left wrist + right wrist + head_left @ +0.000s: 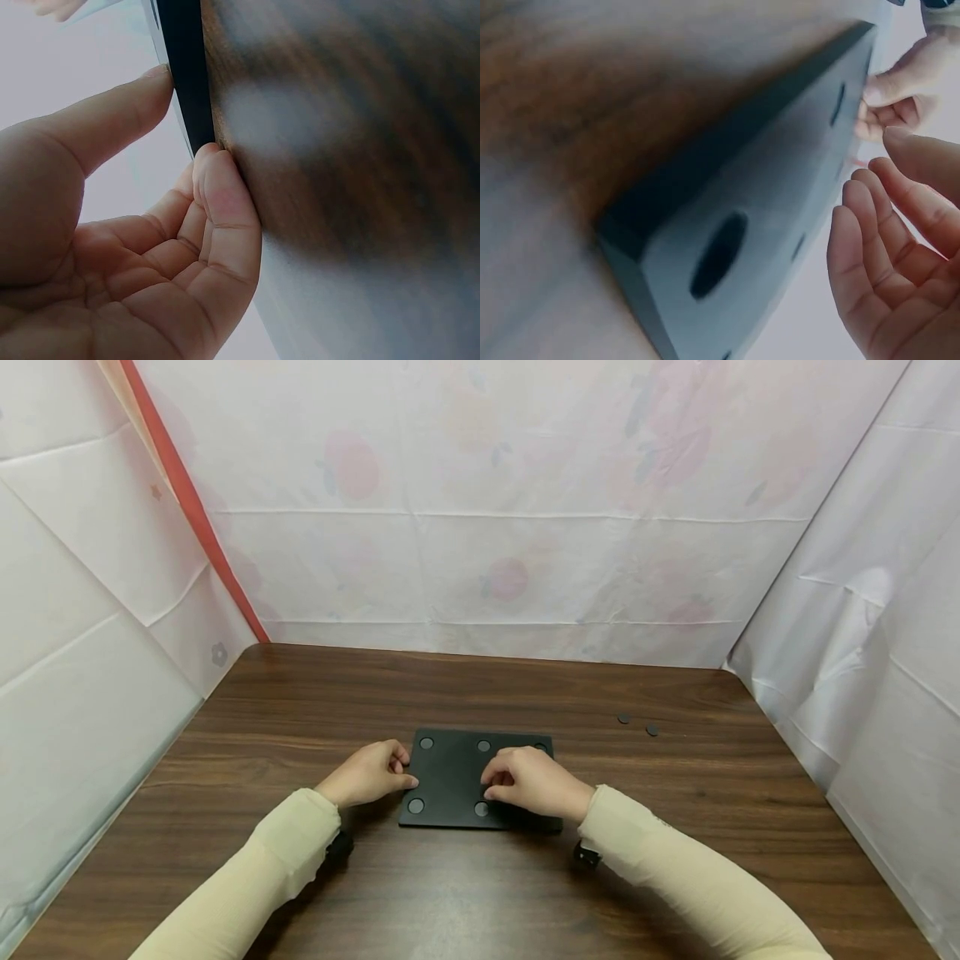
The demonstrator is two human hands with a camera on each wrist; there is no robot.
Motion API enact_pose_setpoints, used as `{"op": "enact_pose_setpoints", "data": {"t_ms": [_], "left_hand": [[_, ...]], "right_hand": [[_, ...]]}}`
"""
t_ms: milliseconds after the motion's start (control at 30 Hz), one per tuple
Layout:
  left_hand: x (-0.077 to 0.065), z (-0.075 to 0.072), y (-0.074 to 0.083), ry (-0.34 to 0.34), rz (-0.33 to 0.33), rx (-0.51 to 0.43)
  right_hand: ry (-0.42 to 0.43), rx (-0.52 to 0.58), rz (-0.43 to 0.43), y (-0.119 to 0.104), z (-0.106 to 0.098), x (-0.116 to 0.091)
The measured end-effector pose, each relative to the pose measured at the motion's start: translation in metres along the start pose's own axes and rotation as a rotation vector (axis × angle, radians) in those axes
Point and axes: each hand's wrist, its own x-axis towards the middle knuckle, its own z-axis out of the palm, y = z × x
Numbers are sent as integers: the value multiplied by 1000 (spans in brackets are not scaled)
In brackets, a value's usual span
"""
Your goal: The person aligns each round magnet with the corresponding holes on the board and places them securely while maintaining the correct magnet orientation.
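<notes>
A flat black rectangular board with several round marks lies on the table. Along its left edge, my left hand holds it: the thumb touches the upper edge, and curled fingers rest against the side. Over the board's right half hovers my right hand, fingers loosely bent and apart from the thumb, nothing visible between them. A dark oval mark shows near one board corner in the right wrist view; whether it is a recess or a disc I cannot tell. The right hand hides part of the board.
Two small dark discs, one disc and another disc, lie on the brown wooden table beyond the board to the right. White patterned curtains surround the table's back and sides.
</notes>
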Motion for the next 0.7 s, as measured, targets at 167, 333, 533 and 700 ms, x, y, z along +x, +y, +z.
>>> {"op": "enact_pose_setpoints", "data": {"t_ms": [167,333,533,700], "left_hand": [[0,0,1,2,3,2],[0,0,1,0,2,0],[1,1,0,3,6,2],[1,1,1,1,0,3]], "right_hand": [[51,22,26,2,-13,-2],[130,61,82,7,-30,-7],[223,94,133,15,-53,-17],[284,91,166,28,-64,-26]]}}
